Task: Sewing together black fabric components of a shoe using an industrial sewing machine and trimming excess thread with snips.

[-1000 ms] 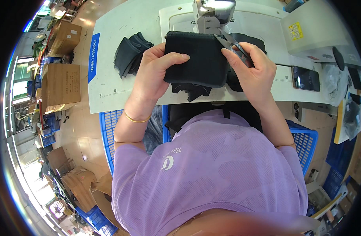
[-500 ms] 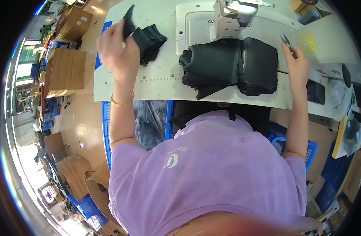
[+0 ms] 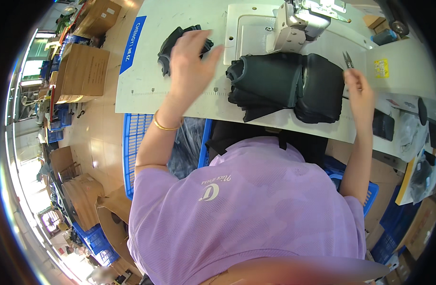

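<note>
My left hand (image 3: 194, 59) hovers over the left part of the table with its fingers spread and nothing in them. Beneath and beside it lies a small pile of dark fabric pieces (image 3: 169, 46), partly covered by the hand. Closed fingers of my right hand (image 3: 360, 90) hold a pair of thread snips (image 3: 348, 60), its blades pointing away from me. Between the hands, near the front edge, sit two thick stacks of dark cut fabric side by side, a left stack (image 3: 265, 80) with uneven layers and a right stack (image 3: 323, 88).
A sewing machine head (image 3: 299, 28) stands behind the stacks on the pale worktable (image 3: 142, 83). At the right are a dark flat object (image 3: 383, 124) and clear plastic bags (image 3: 413, 137). Blue baskets (image 3: 132, 142) flank my lap. Cardboard boxes (image 3: 85, 71) stand on the floor at left.
My left hand has let go of the dark fabric piece, which now lies with the small pile, and has moved right. The right hand still holds the snips. The view has shifted slightly.
</note>
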`<state>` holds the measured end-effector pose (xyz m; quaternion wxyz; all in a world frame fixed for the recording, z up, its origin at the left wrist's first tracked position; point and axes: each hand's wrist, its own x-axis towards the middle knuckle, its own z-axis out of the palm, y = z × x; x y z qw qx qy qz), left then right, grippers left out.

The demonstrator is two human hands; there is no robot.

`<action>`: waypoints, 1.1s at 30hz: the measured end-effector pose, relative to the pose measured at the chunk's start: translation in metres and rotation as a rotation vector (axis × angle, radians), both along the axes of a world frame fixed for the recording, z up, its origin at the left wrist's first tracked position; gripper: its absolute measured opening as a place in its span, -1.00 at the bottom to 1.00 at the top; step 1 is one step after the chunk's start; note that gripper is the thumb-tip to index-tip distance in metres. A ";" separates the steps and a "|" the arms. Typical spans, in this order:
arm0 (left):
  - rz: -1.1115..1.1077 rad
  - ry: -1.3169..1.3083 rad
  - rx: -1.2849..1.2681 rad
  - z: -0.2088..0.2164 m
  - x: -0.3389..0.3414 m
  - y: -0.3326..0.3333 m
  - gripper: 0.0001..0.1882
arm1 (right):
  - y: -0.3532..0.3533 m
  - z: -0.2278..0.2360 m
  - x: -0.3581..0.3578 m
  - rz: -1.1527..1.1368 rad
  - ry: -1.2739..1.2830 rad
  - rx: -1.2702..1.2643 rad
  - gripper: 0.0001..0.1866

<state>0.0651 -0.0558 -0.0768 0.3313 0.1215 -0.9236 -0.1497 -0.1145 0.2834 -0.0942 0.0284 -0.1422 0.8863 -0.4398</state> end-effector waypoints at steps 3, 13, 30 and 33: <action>-0.337 0.057 0.029 0.003 -0.024 0.047 -0.55 | -0.010 0.006 0.028 0.107 0.294 0.164 -0.57; -0.383 -0.090 0.123 -0.011 -0.051 0.090 -0.65 | -0.012 -0.005 0.024 0.035 0.293 -0.069 -0.57; -0.804 0.119 0.848 0.056 -0.036 0.083 -0.86 | -0.032 0.040 0.059 0.027 0.583 -0.470 -0.85; -0.773 0.003 0.838 0.073 -0.031 0.090 -0.86 | -0.050 0.050 0.071 0.259 0.342 -0.594 -0.87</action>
